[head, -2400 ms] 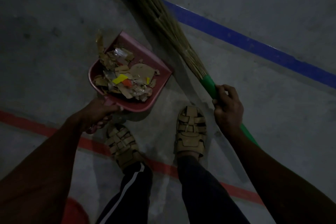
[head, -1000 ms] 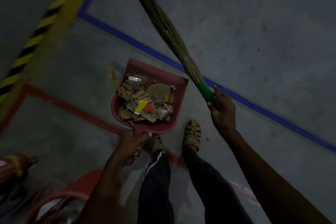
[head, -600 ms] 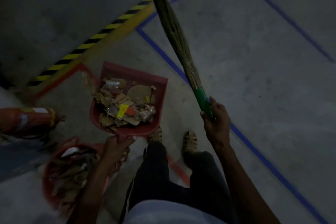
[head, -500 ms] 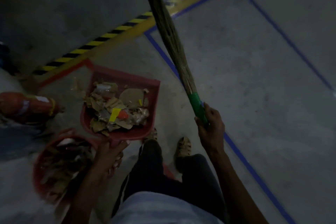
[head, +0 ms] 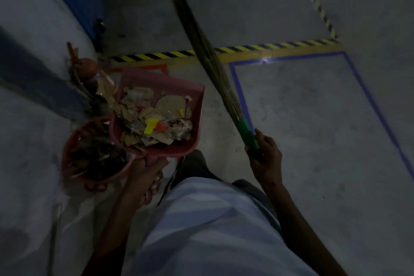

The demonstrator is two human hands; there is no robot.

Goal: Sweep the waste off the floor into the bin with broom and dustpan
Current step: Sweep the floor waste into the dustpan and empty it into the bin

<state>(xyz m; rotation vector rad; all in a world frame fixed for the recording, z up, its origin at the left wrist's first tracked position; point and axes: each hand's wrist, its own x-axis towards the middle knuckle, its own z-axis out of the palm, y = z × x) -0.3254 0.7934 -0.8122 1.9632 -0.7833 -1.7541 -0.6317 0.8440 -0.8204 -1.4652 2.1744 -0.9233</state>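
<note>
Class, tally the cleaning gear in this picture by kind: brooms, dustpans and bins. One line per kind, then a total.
Brooms: 1, the broom, held by the right hand
Dustpans: 1, the dustpan, full of waste, held by the left hand
Bins: 1, the bin
Total: 3

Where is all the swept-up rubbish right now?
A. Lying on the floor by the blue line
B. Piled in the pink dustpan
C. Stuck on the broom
B. The waste is heaped in the pink dustpan, which the left hand holds by its handle, partly over the red bin; the right hand holds the broom.
</note>
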